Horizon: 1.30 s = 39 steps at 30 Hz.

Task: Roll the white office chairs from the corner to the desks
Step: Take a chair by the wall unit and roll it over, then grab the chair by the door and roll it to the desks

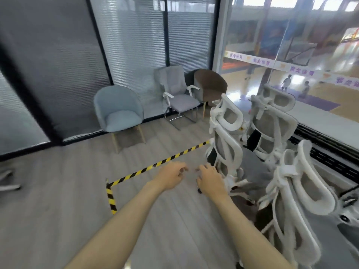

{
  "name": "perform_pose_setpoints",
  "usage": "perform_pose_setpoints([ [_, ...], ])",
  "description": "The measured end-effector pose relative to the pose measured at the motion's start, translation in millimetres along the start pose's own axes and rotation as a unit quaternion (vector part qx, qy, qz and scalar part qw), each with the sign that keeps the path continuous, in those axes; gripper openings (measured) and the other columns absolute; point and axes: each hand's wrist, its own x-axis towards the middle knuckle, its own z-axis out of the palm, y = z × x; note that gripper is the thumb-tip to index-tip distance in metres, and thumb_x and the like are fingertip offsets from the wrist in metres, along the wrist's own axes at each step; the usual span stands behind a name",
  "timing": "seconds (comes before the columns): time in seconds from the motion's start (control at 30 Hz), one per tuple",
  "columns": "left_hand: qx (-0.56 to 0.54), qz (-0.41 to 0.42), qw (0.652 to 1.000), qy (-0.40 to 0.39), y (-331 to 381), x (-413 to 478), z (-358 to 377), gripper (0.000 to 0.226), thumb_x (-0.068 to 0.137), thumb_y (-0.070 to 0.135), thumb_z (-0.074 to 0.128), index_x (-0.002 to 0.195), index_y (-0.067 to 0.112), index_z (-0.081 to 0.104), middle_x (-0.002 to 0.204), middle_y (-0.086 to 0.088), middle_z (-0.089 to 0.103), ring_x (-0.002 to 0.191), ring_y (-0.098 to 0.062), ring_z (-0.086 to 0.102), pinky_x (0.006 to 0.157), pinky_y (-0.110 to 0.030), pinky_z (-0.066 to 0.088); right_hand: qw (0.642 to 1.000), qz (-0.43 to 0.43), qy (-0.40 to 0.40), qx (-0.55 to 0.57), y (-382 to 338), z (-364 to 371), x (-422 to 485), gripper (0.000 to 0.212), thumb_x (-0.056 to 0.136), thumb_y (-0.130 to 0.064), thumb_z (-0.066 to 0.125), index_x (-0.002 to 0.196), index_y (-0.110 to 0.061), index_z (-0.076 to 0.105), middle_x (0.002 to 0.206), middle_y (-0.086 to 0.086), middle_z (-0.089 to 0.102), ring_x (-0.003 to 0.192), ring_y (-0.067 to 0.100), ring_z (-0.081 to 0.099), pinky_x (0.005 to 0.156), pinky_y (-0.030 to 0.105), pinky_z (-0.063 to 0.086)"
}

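We hold both arms stretched forward, the two hands close together but apart. Our left hand (171, 176) is relaxed, fingers loosely bent, grasping nothing. Our right hand (210, 179) is likewise loose and holds nothing; its fingertips lie just beside the lower back frame of the nearest white office chair (227, 133), and we cannot tell whether they touch it.

That chair rises at one o'clock from the right hand, its mesh back turned to us. A second white office chair (272, 121) stands behind it at two o'clock, against the window (291, 35). A third white office chair (303, 191) stands at four o'clock, closest to us.

Yellow-and-black floor tape (155, 165) runs from eight o'clock of the left hand up towards one o'clock, passing under the hands.

Farther off at eleven o'clock stands a pale blue tub chair (118, 113), at twelve a grey padded chair (178, 94) on a chrome frame, and just beside it a brown tub chair (210, 84), all before the blinds (136, 45).

Through the window a white banner (303, 71) carries repeated purple Chinese characters, too blurred for us to read.
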Motion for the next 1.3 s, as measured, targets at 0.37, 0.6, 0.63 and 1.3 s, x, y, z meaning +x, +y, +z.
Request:
perform_pose_setpoints([
  [0.37, -0.034, -0.197, 0.978, 0.060, -222, -172, -96, 0.028, 0.096, 0.017, 0.049, 0.115, 0.027, 0.067, 0.104, 0.002, 0.067, 0.100, -0.024, 0.062, 0.083, -0.044, 0.055, 0.984, -0.157, -0.064, 0.052, -267, 84, 31, 0.025, 0.094, -0.016, 0.053, 0.116, -0.017, 0.067, 0.113, 0.001, 0.064, 0.108, 0.026, 0.061, 0.075, 0.037, 0.047],
  [0.6, -0.032, -0.280, 0.952, 0.121, -362, -305, -152, 0.031, 0.098, 0.013, 0.045, 0.116, 0.022, 0.069, 0.110, -0.002, 0.069, 0.102, -0.023, 0.062, 0.083, -0.037, 0.053, 0.964, -0.249, -0.079, 0.042, -466, 138, 16, 0.027, 0.100, -0.019, 0.046, 0.118, -0.019, 0.066, 0.117, 0.001, 0.061, 0.105, 0.026, 0.060, 0.081, 0.038, 0.049],
  [0.63, -0.034, -0.298, 0.946, 0.126, -381, -325, -157, 0.031, 0.097, 0.013, 0.046, 0.115, 0.023, 0.069, 0.108, -0.001, 0.069, 0.101, -0.023, 0.063, 0.083, -0.037, 0.054, 0.961, -0.258, -0.088, 0.042, -493, 146, 13, 0.027, 0.099, -0.019, 0.045, 0.117, -0.019, 0.065, 0.116, 0.002, 0.061, 0.105, 0.027, 0.060, 0.081, 0.038, 0.050],
  [1.3, -0.009, -0.519, 0.836, 0.180, -687, -616, -261, 0.035, 0.089, 0.016, 0.049, 0.115, 0.031, 0.067, 0.119, 0.000, 0.067, 0.117, -0.024, 0.059, 0.093, -0.037, 0.049, 0.866, -0.439, -0.235, 0.049, -923, 329, 15, 0.023, 0.093, -0.026, 0.050, 0.104, -0.020, 0.070, 0.110, 0.004, 0.070, 0.103, 0.029, 0.064, 0.086, 0.040, 0.054],
])
